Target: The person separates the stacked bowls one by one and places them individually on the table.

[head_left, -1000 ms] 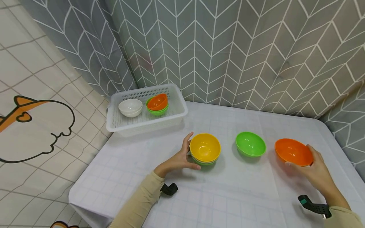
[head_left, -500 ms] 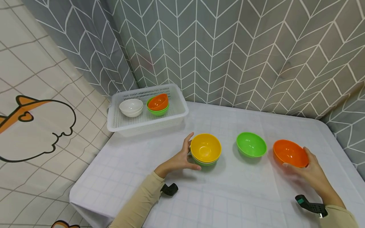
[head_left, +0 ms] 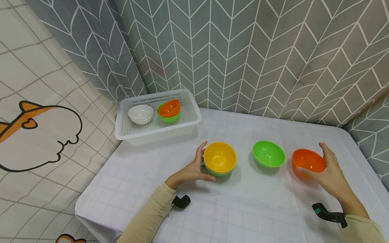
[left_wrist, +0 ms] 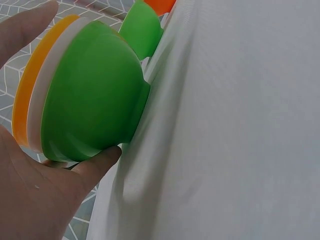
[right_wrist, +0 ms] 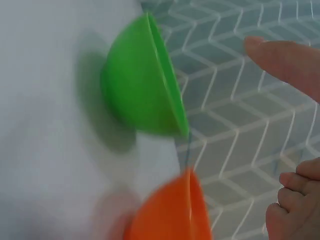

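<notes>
My left hand (head_left: 192, 169) spreads around the left side of a stack of nested bowls, the yellow bowl (head_left: 220, 157) on top. In the left wrist view a white bowl (left_wrist: 46, 82) and a green bowl (left_wrist: 95, 92) sit under it. The hand's lower digit touches the green bowl; its upper finger stands off the rim. My right hand (head_left: 331, 172) is spread beside an orange bowl (head_left: 307, 160), holding nothing. In the right wrist view its fingers are apart from the bowl. Left of the orange bowl sits a lone green bowl (head_left: 268, 154).
At the back left of the white-clothed table (head_left: 243, 209) stands a white perforated basket (head_left: 158, 131). It holds white bowls (head_left: 140, 114) and an orange bowl (head_left: 169, 108) tilted in green ones. A patterned grey curtain (head_left: 231, 60) hangs behind.
My right hand moved the orange bowl slightly left and let go of it, fingers now spread away from the rim. The left hand and its stack stayed in place.
</notes>
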### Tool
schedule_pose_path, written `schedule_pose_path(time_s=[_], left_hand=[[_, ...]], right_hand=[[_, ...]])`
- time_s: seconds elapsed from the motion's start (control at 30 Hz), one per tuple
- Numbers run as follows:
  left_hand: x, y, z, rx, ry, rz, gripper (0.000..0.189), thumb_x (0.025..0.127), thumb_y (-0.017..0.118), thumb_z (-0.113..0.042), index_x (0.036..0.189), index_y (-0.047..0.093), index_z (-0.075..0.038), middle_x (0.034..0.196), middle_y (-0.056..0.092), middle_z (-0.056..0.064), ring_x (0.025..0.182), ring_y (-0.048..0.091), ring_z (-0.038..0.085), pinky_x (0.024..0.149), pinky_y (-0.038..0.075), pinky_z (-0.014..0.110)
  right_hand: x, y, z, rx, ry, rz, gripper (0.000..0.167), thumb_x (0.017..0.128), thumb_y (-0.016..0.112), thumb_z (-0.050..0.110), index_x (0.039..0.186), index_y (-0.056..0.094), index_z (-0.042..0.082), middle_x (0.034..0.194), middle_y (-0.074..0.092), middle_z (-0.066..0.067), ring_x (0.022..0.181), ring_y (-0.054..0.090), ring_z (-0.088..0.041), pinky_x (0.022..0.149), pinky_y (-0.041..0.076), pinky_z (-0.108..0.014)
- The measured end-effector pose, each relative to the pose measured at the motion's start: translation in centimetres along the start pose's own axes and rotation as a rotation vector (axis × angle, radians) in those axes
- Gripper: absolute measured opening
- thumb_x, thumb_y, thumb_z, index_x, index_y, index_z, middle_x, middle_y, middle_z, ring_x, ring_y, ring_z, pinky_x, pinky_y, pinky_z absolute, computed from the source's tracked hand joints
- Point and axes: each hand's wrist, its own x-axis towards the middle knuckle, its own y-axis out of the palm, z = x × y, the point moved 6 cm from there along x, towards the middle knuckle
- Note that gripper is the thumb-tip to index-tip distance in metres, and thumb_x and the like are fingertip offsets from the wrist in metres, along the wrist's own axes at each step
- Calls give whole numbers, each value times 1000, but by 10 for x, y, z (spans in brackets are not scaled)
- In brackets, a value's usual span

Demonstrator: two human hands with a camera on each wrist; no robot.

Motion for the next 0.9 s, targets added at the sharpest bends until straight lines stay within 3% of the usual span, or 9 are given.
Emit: schedule_pose_path(time_s=[0.23,0.47,0.67,0.9], left_hand=[[2,0,0,0,-3,1,123,73,86,-33,148,-11,-44,157,10,8,143,16,18,113,20,47],[0,0,1,-5,11,2,125,74,86,-30,152,-13,-31,157,10,11,144,14,22,113,18,50],[0,0,-1,-16,20,5,124,75,85,-30,151,-13,-34,157,12,10,143,17,21,113,19,50],[0,1,-2,-12,25,16,124,76,84,-26,151,-15,-29,155,15,9,141,21,19,113,20,48]], right_hand=[[10,34,67,74,-220,74,115,73,86,20,157,7,24,159,8,-17,139,11,-49,97,12,-77],[17,92,115,60,-275,234,112,72,86,37,155,11,34,159,14,-8,140,18,-41,96,23,-75],[19,135,142,52,-382,351,116,68,89,39,156,15,25,159,14,-11,143,16,-37,104,23,-67],[23,166,150,59,-379,429,118,66,89,42,156,16,18,158,16,-16,142,18,-38,104,25,-66]])
